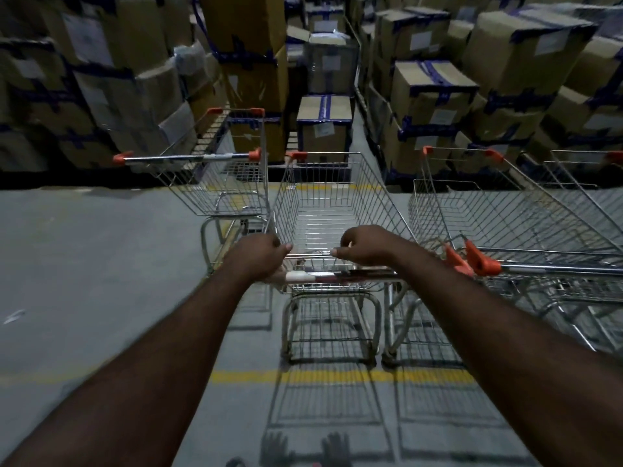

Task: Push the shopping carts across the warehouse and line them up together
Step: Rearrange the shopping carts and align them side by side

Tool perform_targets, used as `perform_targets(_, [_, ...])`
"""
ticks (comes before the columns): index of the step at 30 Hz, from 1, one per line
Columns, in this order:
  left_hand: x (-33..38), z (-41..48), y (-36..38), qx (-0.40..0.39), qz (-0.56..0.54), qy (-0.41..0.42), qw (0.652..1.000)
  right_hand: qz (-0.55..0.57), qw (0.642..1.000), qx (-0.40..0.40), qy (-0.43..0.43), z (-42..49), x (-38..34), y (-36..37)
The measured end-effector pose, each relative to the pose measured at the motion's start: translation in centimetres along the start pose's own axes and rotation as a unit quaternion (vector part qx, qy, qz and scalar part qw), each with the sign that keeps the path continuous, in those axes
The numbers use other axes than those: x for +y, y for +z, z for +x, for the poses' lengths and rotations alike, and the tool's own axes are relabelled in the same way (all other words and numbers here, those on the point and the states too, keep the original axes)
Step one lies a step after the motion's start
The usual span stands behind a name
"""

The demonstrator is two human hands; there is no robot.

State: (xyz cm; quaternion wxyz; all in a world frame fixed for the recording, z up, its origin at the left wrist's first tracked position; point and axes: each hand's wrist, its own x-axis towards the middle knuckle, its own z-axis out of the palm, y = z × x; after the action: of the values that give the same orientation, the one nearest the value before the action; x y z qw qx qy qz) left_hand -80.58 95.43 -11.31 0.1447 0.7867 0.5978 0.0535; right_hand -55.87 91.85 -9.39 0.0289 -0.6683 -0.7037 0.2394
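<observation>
A silver wire shopping cart (pixel 332 200) stands straight in front of me on the grey floor. My left hand (pixel 259 254) grips the left end of its handle bar (pixel 337 275). My right hand (pixel 365 246) is closed over the bar's right part. A second cart (pixel 219 176) with orange handle caps stands ahead on the left, turned sideways, its basket close to my cart's front left corner. To the right, two nested carts (pixel 512 217) with orange handle ends stand beside my cart.
Stacks of taped cardboard boxes (pixel 435 89) fill the far side, with a narrow aisle (pixel 357 136) between them. A yellow floor line (pixel 337 375) runs across under my arms. Open grey floor (pixel 94 264) lies to the left.
</observation>
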Motion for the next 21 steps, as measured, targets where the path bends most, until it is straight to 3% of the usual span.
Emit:
perform_targets(12, [-13.0, 3.0, -5.0, 0.022, -0.040, 0.016, 0.999, -0.025, 0.998, 0.029, -0.040, 10.0, -16.4, 3.4])
perform_targets(21, [-23.0, 4.1, -10.7, 0.069, -0.029, -0.031, 0.997, -0.030, 0.995, 0.061, -0.073, 15.5, -26.4, 3.4])
